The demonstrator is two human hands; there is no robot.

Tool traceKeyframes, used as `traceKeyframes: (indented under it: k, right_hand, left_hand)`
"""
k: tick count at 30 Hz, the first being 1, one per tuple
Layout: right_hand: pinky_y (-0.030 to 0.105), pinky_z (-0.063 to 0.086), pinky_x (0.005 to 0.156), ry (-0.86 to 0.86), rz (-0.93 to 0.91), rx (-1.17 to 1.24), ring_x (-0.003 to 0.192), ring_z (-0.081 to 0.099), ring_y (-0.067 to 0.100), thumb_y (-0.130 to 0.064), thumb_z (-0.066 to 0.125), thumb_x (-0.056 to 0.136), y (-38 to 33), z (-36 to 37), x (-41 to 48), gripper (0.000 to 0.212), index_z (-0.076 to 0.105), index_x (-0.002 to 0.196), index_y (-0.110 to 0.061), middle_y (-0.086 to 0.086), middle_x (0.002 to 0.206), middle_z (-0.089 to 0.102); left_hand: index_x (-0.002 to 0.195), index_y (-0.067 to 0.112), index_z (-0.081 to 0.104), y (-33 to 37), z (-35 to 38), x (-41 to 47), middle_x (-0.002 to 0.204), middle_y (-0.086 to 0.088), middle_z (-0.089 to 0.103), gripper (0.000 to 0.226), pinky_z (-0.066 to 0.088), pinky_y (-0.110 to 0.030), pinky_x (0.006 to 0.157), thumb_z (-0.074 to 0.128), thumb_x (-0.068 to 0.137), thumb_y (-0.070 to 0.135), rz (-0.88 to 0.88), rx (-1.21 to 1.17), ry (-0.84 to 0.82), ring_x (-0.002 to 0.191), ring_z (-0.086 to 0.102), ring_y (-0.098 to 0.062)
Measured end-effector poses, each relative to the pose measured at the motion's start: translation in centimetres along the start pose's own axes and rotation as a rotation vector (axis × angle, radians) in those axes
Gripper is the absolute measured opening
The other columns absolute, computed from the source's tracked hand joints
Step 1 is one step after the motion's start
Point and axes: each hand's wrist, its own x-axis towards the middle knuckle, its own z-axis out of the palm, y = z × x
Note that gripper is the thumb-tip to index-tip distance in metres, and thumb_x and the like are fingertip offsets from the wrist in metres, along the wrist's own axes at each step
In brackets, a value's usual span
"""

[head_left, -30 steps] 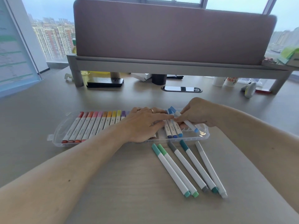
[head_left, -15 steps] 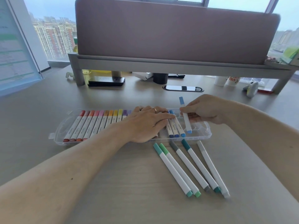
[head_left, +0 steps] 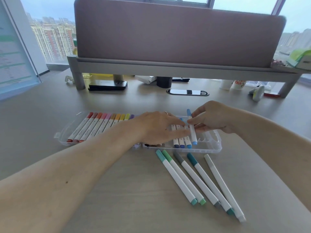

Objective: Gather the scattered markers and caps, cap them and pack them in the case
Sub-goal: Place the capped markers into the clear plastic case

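Light-blue marker [head_left: 191, 132] over the clear case [head_left: 210, 149], middle rows hidden from me.

Left grip [head_left: 156, 128] lies flat across the case's middle, fingers straight, holding nothing; I cannot see what sits beneath it. Right grip [head_left: 213, 119] pinches the light-blue marker by its barrel, its lower cap just beside the blue markers [head_left: 180, 142] racked in the case; contact with the rack I cannot tell. The left section holds a red-to-purple row [head_left: 101, 126]. Five loose markers [head_left: 202, 180] lie on the bench [head_left: 117, 190] near the case's front wall.
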Motion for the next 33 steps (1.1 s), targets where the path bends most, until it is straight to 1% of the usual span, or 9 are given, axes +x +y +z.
traceKeyframes:
  k: [2,4,8,14,18,22,27,31,33]
  right_hand:
    - [0.023,0.061,0.055,-0.006,-0.006,0.005,0.067,0.078,0.018,-0.009,0.077,0.09,0.0,0.0,-0.2,0.022,0.068,0.108,-0.001,0.014,0.086,0.079]
    - [0.021,0.059,0.053,-0.016,-0.002,-0.03,0.069,0.078,0.017,-0.013,0.078,0.089,0.0,0.1,-0.2,0.021,0.069,0.106,-0.003,0.011,0.084,0.08]
    - [0.02,0.057,0.052,-0.019,-0.001,-0.067,0.067,0.078,0.014,-0.014,0.077,0.09,0.2,0.2,-0.2,0.02,0.071,0.105,-0.002,0.01,0.087,0.08]
    - [0.021,0.056,0.049,-0.018,0.01,-0.057,0.065,0.077,0.018,-0.005,0.071,0.095,0.0,0.6,-0.2,0.016,0.069,0.107,0.006,0.017,0.085,0.078]
    - [0.024,0.059,0.053,-0.019,0.02,-0.084,0.067,0.078,0.021,-0.003,0.064,0.099,-0.2,0.7,-0.2,0.013,0.067,0.108,0.006,0.016,0.08,0.079]
    - [0.035,0.065,0.078,0.011,-0.006,-0.193,0.082,0.079,0.023,-0.01,0.075,0.092,-0.1,0.9,-0.1,0.015,0.072,0.102,0.0,0.011,0.088,0.08]
    - [0.026,0.063,0.064,0.009,0.013,-0.171,0.076,0.079,0.019,-0.006,0.081,0.086,-0.1,0.7,-0.5,0.02,0.073,0.103,-0.001,0.012,0.09,0.079]
    - [0.019,0.056,0.05,0.039,0.031,-0.109,0.057,0.074,0.012,-0.007,0.083,0.084,-0.1,0.7,-0.9,0.023,0.071,0.103,-0.006,0.009,0.086,0.076]
    - [0.022,0.06,0.059,0.066,-0.009,-0.163,0.061,0.075,0.012,-0.013,0.085,0.082,0.0,0.7,-0.9,0.022,0.072,0.099,-0.009,0.007,0.088,0.077]
  left_hand:
    - [0.154,0.052,0.03,0.8,0.5,0.2,0.164,0.017,0.027,0.087,0.029,-0.05,0.117,0.032,0.078,0.095,-0.038,0.056,-0.014,0.148,0.033,-0.02]
    - [0.156,0.053,0.022,1.0,1.2,0.5,0.165,0.015,0.024,0.095,0.025,-0.053,0.119,0.029,0.073,0.099,-0.051,0.104,0.003,0.148,0.03,-0.023]
    - [0.158,0.054,0.008,0.6,1.8,0.8,0.168,0.014,0.014,0.094,0.015,-0.057,0.122,0.023,0.076,0.098,-0.059,0.113,-0.01,0.152,0.02,-0.026]
    - [0.159,0.048,-0.002,0.8,2.2,0.7,0.169,0.019,-0.004,0.084,-0.01,-0.053,0.125,0.018,0.087,0.087,-0.052,0.079,-0.031,0.156,-0.014,-0.014]
    - [0.161,0.04,-0.002,0.5,2.4,0.8,0.17,0.015,-0.004,0.087,-0.011,-0.043,0.127,0.022,0.09,0.085,-0.014,0.044,-0.021,0.156,-0.01,-0.007]
    - [0.161,0.041,0.003,0.5,2.5,0.7,0.17,0.016,0.0,0.089,-0.007,-0.042,0.127,0.025,0.088,0.087,-0.023,0.012,0.002,0.157,-0.002,-0.006]
    - [0.161,0.042,0.006,0.7,2.4,0.5,0.169,0.018,0.001,0.089,-0.004,-0.041,0.128,0.027,0.087,0.087,-0.041,-0.005,0.003,0.157,0.002,-0.007]
    - [0.162,0.039,0.003,0.7,2.4,0.7,0.17,0.015,-0.001,0.09,-0.005,-0.041,0.128,0.026,0.088,0.086,-0.042,0.011,0.0,0.157,0.001,-0.01]
    - [0.162,0.037,0.004,0.9,2.4,0.8,0.171,0.012,-0.002,0.092,-0.005,-0.042,0.128,0.025,0.088,0.087,-0.052,0.021,0.002,0.158,0.0,-0.011]
